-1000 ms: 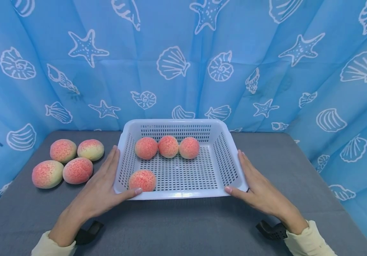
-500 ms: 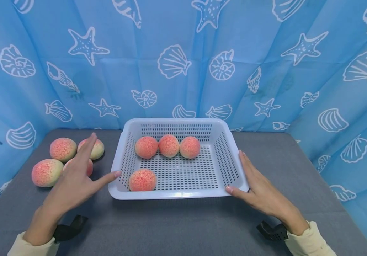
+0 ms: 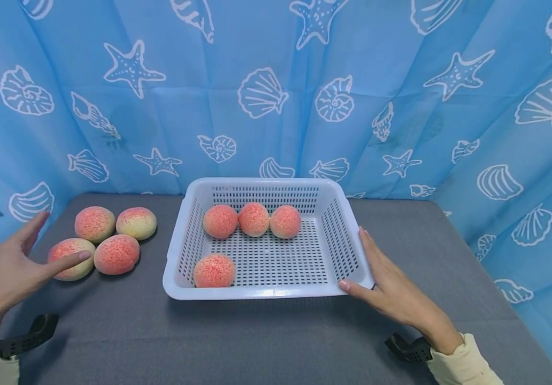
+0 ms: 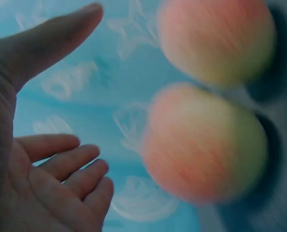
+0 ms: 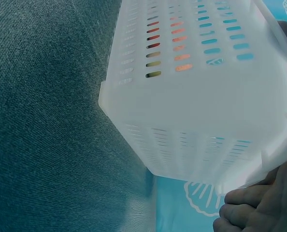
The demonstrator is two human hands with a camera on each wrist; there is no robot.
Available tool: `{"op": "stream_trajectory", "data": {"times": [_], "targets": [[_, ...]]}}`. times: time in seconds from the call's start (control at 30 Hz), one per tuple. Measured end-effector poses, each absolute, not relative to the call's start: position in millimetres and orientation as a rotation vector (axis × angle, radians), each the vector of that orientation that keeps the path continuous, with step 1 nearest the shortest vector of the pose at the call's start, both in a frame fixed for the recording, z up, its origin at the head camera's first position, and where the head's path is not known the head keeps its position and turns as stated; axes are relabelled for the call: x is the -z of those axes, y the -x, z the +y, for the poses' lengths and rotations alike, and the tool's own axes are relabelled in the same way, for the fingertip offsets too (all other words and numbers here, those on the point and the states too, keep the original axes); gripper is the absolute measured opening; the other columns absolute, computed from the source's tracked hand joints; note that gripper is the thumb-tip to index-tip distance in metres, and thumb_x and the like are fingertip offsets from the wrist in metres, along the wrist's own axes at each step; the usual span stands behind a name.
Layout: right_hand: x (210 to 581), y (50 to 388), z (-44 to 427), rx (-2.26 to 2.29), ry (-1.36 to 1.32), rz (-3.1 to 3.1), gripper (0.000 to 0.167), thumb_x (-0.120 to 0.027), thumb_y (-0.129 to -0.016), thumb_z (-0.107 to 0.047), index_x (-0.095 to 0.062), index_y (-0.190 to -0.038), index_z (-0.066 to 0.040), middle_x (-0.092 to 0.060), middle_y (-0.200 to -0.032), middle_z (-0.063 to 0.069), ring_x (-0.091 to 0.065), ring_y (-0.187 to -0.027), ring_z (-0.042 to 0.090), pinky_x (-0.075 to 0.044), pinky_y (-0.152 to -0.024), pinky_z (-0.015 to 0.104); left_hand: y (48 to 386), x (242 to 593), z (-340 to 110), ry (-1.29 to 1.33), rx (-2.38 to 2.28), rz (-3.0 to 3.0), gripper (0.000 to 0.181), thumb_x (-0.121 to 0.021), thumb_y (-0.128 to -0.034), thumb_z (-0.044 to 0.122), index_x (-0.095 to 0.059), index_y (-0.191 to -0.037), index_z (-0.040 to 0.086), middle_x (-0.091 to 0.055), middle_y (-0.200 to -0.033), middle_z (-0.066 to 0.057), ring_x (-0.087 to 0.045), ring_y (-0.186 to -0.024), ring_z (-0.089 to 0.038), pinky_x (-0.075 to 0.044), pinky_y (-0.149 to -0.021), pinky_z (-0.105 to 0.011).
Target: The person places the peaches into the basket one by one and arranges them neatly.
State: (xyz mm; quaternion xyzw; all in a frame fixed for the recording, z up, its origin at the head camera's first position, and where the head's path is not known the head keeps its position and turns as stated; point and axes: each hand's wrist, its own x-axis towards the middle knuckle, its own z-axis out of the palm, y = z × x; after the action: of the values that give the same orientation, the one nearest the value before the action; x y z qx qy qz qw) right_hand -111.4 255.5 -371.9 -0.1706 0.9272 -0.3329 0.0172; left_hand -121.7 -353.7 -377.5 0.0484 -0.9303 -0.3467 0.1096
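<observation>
A white basket (image 3: 276,292) stands mid-table holding several peaches, three in a row (image 3: 254,220) at the back and one peach (image 3: 214,270) at the front left. My right hand (image 3: 391,289) rests on its right side, thumb on the front rim; the right wrist view shows curved fingers (image 5: 247,205) by the rim of the basket (image 5: 182,106). At the far left, my left hand (image 3: 16,267) is spread and holds nothing, its thumb in front of the nearest peach (image 3: 71,272). In the left wrist view, the left hand (image 4: 51,188) is beside two blurred peaches (image 4: 206,145).
Three more peaches (image 3: 116,254) lie in the group on the grey table (image 3: 276,342), left of the basket. A blue curtain (image 3: 276,128) with white shells and starfish hangs behind and along both sides.
My left hand has let go of the basket's left side and moved left, past the loose peaches. The basket's front left corner shows further left than at first. My right hand has stayed in place.
</observation>
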Motion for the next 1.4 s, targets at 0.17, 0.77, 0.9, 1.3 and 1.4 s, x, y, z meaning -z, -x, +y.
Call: {"op": "stream_trajectory", "data": {"times": [0.17, 0.77, 0.9, 1.3, 1.4], "targets": [[373, 111, 256, 1.062, 0.544, 2.865, 0.109, -0.074, -0.093, -0.041, 0.009, -0.163, -0.028, -0.026, -0.159, 0.025, -0.067, -0.103, 0.02, -0.057, -0.072, 0.032, 126, 408, -382, -0.264, 1.095, -2.83, 0.112, -0.076, -0.0923, 0.04, 0.002, -0.158, -0.007, 0.002, -0.159, -0.038, -0.001, -0.144, -0.061, -0.013, -0.108, -0.074], [372, 111, 254, 1.102, 0.533, 2.846, 0.109, -0.076, -0.093, -0.035, 0.008, -0.163, -0.03, -0.028, -0.158, 0.025, -0.067, -0.103, 0.024, -0.057, -0.07, 0.03, 134, 447, -405, -0.533, 1.265, -2.789, 0.107, -0.074, -0.0923, 0.045, -0.009, -0.157, -0.01, -0.015, -0.155, -0.044, -0.024, -0.137, -0.065, -0.032, -0.1, -0.073], [372, 111, 254, 1.11, 0.53, 2.837, 0.109, -0.076, -0.093, -0.035, 0.008, -0.163, -0.03, -0.028, -0.158, 0.025, -0.067, -0.105, 0.025, -0.057, -0.071, 0.03, 134, 455, -409, -0.576, 1.29, -2.742, 0.106, -0.073, -0.0923, 0.046, -0.01, -0.158, -0.008, -0.016, -0.157, -0.041, -0.025, -0.138, -0.063, -0.032, -0.101, -0.071], [372, 111, 254, 1.12, 0.544, 2.828, 0.109, -0.075, -0.094, -0.036, 0.009, -0.163, -0.029, -0.027, -0.158, 0.025, -0.067, -0.105, 0.024, -0.057, -0.073, 0.031, 129, 435, -401, -0.431, 1.322, -2.485, 0.088, -0.081, -0.0888, 0.019, -0.03, -0.158, 0.0, -0.049, -0.148, -0.009, -0.051, -0.108, 0.01, -0.047, -0.075, -0.004], [372, 111, 254, 1.121, 0.542, 2.827, 0.109, -0.075, -0.094, -0.036, 0.009, -0.163, -0.029, -0.028, -0.158, 0.025, -0.067, -0.105, 0.023, -0.057, -0.073, 0.031, 128, 419, -390, -0.292, 1.384, -2.413, 0.085, -0.082, -0.086, 0.007, -0.035, -0.157, 0.003, -0.053, -0.128, 0.013, -0.051, -0.098, 0.014, -0.046, -0.073, -0.003]]}}
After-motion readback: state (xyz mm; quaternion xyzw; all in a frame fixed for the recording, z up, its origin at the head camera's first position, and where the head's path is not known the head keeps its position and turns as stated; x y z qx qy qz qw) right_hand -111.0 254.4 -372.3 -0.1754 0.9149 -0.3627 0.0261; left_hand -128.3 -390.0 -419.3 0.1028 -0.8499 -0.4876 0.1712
